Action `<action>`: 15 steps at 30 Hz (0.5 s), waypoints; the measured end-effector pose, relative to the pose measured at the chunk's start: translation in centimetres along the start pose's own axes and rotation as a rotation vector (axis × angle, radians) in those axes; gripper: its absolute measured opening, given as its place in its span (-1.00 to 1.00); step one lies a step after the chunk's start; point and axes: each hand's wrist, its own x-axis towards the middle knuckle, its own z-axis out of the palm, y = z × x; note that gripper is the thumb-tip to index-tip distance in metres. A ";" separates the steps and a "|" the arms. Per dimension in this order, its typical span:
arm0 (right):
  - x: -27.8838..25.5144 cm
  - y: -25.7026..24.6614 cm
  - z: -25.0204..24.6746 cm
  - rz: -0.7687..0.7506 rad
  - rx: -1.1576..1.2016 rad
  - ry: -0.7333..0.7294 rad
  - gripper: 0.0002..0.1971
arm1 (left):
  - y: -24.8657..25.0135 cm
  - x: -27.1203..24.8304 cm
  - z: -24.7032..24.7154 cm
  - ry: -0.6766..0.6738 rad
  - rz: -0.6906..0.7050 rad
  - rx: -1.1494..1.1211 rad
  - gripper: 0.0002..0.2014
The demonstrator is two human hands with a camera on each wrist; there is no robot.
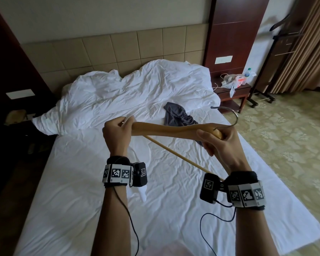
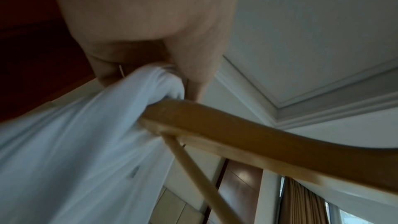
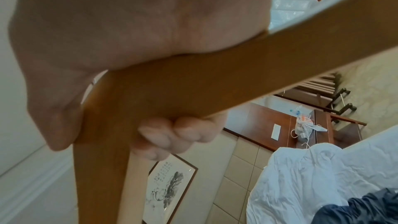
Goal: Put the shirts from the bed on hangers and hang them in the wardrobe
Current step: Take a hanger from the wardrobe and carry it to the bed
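Observation:
I hold a wooden hanger (image 1: 164,129) level over the bed (image 1: 81,182) with both hands. My left hand (image 1: 118,130) pinches a white shirt (image 1: 139,154) against the hanger's left end; the shirt hangs down below my wrist. In the left wrist view the white shirt (image 2: 86,142) is bunched over the tip of the hanger (image 2: 247,139). My right hand (image 1: 220,143) grips the hanger's middle beside its metal hook (image 1: 229,111); its fingers (image 3: 178,132) curl under the wood of the hanger (image 3: 193,83). A dark grey shirt (image 1: 177,115) lies crumpled on the sheet behind the hanger.
A rumpled white duvet (image 1: 137,85) is heaped at the headboard. At the bed's right a nightstand (image 1: 233,93) carries plastic bags and a bottle. A dark valet stand (image 1: 266,71) and curtains (image 1: 303,52) stand beyond it. Patterned floor lies to the right, dark wood furniture to the left.

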 end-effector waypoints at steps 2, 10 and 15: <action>0.0 -0.1 0.3 0.011 -0.013 -0.001 -0.95 | 0.5 -0.2 0.2 -0.047 0.047 0.017 -0.58; 0.2 0.0 1.8 0.001 0.050 0.043 -0.82 | 4.9 -3.3 2.5 -0.425 0.345 -0.012 -0.59; 0.3 0.2 2.2 0.017 0.134 0.131 -0.63 | 8.3 -5.7 3.3 -0.612 0.455 -0.123 -0.57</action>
